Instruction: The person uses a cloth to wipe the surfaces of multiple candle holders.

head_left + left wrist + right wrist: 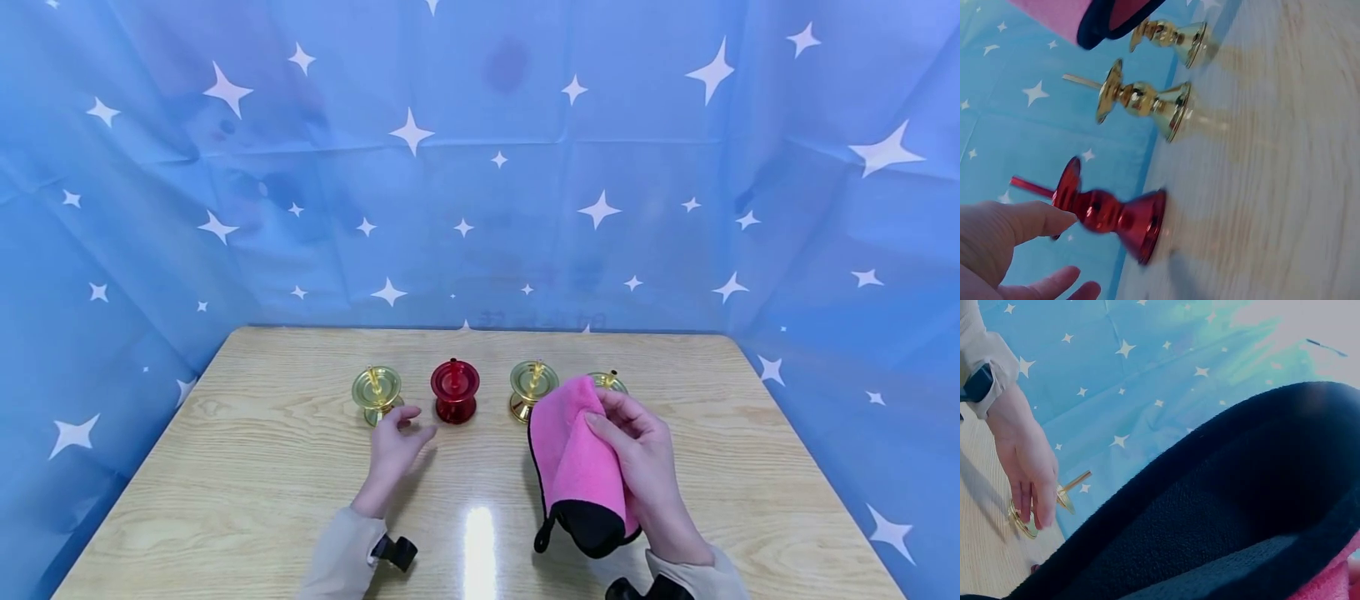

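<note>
My left hand [396,450] hovers over the table with nothing in it, thumb and fingers apart, between a gold candle holder [377,385] and a shiny red candle holder [455,385]. In the left wrist view, its fingertips overlap the red holder's dish. My right hand [643,446] pinches the top of a pink cloth [588,458] with black trim and a black underside, which hangs down in folds. Behind the cloth stand a second gold candle holder [533,380] and a third one [609,382], the latter mostly hidden. All the holders are upright, each with a thin central stem.
The candle holders stand in a row toward the far side of a light wood table [247,467]. A blue curtain [510,183] with white stars encloses the back and sides. A bright light reflection lies on the tabletop near the front.
</note>
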`<state>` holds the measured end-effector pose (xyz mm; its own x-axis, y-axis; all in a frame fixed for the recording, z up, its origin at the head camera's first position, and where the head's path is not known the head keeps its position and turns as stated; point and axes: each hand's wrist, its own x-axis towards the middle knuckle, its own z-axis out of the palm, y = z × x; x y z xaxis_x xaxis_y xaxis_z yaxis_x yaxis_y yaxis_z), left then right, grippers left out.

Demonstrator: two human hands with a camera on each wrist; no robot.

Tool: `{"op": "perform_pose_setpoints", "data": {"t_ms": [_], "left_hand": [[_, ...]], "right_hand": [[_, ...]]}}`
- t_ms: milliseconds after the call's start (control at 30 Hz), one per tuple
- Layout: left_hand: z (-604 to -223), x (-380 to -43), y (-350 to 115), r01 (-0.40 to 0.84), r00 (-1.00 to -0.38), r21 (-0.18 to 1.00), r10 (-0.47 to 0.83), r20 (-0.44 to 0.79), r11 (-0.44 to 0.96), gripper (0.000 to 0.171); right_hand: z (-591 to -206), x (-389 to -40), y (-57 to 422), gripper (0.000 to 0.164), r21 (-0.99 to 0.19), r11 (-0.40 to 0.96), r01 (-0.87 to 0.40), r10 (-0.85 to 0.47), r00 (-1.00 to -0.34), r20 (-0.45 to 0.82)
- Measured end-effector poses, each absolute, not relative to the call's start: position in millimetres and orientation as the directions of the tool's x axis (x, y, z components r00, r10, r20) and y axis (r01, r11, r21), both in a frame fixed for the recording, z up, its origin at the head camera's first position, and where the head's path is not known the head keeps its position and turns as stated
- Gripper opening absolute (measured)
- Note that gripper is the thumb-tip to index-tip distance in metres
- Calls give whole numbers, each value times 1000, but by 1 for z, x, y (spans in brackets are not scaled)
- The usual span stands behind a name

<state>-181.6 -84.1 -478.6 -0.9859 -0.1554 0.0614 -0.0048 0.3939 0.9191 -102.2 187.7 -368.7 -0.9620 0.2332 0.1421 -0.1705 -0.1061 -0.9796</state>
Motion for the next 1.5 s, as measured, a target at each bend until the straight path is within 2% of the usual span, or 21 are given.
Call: {"op": "perform_pose_setpoints", "data": {"t_ms": [300,500,700,967,1167,1367,1500], "left_hand": [[-483,-185,-123,-101,-974,891,-225,1,443,25],[-483,-191,-141,-129,-957,888,-290,5,441,28],[-487,-201,-145,-109,-950,890,-309,38,443,37],[-491,-209,-148,-61,-970,859,-234,70,508,41],[-497,-215,-150,-28,-967,819,-224,124,573,32],[-501,-216,-149,2,-954,819,-244,174,574,25],[-503,-217,-149,-7,-954,824,-251,164,567,23]], "right_hand": [[-370,-103,189,22,-981,-108,-160,239,-962,130],[-369,-103,190,22,-983,-106,-149,239,-964,120],[-368,-104,190,22,-983,-108,-150,237,-964,121],[-369,-104,191,22,-983,-107,-151,235,-964,123],[-369,-103,190,22,-982,-104,-158,238,-962,130],[-369,-103,189,22,-983,-95,-156,241,-962,130],[-369,-102,189,22,-983,-92,-157,237,-963,131]]}}
